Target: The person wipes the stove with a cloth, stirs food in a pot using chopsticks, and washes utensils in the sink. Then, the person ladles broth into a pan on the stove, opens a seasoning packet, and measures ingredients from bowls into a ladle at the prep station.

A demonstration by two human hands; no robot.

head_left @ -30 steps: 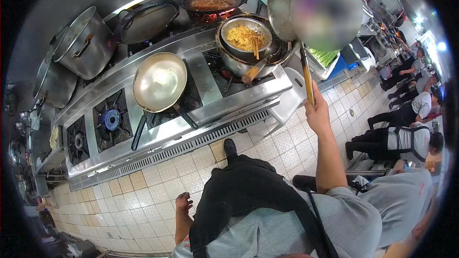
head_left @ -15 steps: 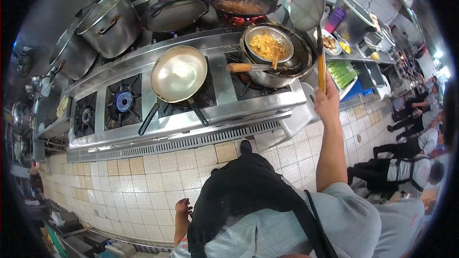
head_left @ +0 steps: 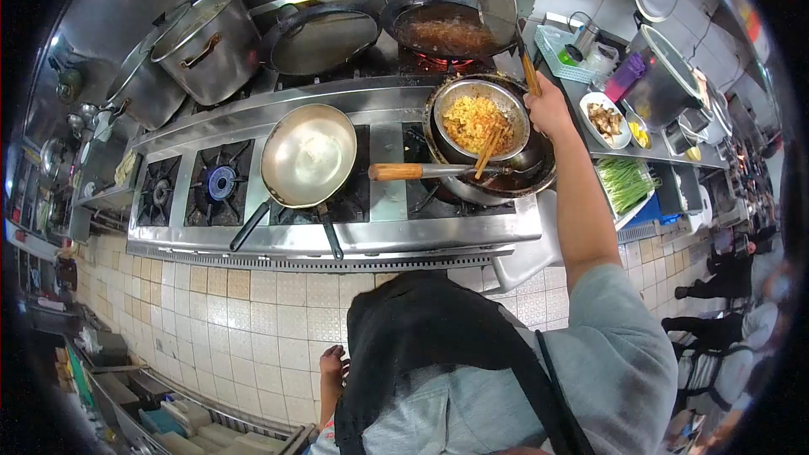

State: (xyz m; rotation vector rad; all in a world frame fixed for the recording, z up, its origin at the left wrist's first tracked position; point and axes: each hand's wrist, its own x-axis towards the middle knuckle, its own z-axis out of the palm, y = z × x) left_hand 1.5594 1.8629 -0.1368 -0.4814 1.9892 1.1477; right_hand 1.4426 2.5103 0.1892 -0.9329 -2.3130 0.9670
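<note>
The right hand is squeezing the handle of the long strainer. It is pointing ahead and a bit left, hanging over the wok's right side. The left hand is dangling far away, loosely curling.

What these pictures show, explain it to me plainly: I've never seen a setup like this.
There is no robot: these are a person's two bare hands. Every picture comes from one head-worn camera, looking forward and down. The right hand grips a long-handled strainer, its mesh seen against the right side of a dark wok. The left hand hangs low, with nothing visible in it. On the stove stand a pale pan, tall pots at the left, and, toward the right, a metal bowl of yellow food set inside a larger vessel.
</note>
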